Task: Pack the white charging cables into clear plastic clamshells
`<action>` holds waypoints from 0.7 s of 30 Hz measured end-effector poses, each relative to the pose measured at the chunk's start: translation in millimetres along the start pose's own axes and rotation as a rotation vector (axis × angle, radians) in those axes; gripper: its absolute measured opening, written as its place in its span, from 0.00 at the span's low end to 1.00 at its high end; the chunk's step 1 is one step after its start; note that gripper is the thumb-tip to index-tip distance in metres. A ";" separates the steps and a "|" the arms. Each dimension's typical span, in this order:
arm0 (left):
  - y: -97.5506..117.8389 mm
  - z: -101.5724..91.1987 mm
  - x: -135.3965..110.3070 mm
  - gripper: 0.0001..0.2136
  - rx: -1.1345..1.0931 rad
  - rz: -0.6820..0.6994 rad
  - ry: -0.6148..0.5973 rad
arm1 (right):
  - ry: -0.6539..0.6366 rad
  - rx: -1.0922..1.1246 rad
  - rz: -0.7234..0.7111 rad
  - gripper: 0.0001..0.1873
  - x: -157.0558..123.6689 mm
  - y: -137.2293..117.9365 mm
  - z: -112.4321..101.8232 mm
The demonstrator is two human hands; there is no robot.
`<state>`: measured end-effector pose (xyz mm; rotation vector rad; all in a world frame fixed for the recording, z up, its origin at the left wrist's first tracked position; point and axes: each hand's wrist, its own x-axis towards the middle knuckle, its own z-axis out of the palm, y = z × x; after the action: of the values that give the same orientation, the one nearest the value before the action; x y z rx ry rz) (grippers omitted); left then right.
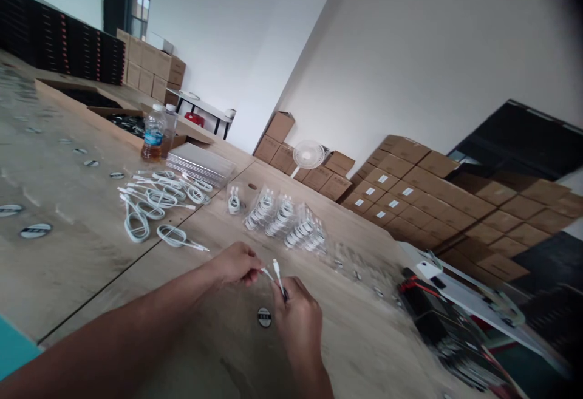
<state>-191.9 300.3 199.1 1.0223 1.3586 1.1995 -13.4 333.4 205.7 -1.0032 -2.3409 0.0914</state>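
Observation:
Between my two hands is a white charging cable (279,279). My left hand (237,263) pinches one end, near a small plug. The fingers of my right hand (298,314) are wrapped around the cable, with another plug sticking up above them; the rest of the cable is hidden in that hand. Below the hands, a round black-and-white sticker (264,317) lies on the wooden table (218,344). A single coiled white cable (172,236) rests to the left, in front of a heap of similar cables (152,198).
Beyond my hands stand rows of bagged cables (285,217). Silvery flat boxes (200,165), a drink bottle (153,135) and an open carton (86,113) sit at the back left. Black items (437,314) lie at the right; cardboard boxes (410,186) are stacked behind.

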 end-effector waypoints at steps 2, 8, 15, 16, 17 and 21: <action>-0.9 -2.1 1.8 0.16 0.146 0.066 0.131 | -0.011 0.159 0.142 0.16 2.6 7.2 4.7; -15.6 1.2 1.4 0.21 0.875 0.177 0.437 | -0.043 0.480 0.408 0.17 7.1 23.3 14.5; -24.3 26.1 3.8 0.18 0.812 0.265 0.378 | 0.000 0.544 0.448 0.16 5.6 19.2 20.2; -24.0 27.3 6.1 0.17 0.730 0.276 0.368 | 0.007 0.550 0.444 0.17 5.5 19.8 21.3; -23.5 27.9 8.7 0.17 0.619 0.276 0.363 | 0.012 0.558 0.439 0.17 5.3 20.5 22.4; -21.3 25.9 18.3 0.24 0.010 0.057 0.386 | 0.042 0.593 0.415 0.18 4.8 20.4 23.6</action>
<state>-168.1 318.5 175.5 0.8687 1.6403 1.4882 -15.7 355.0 182.8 -1.1322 -1.8502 0.8590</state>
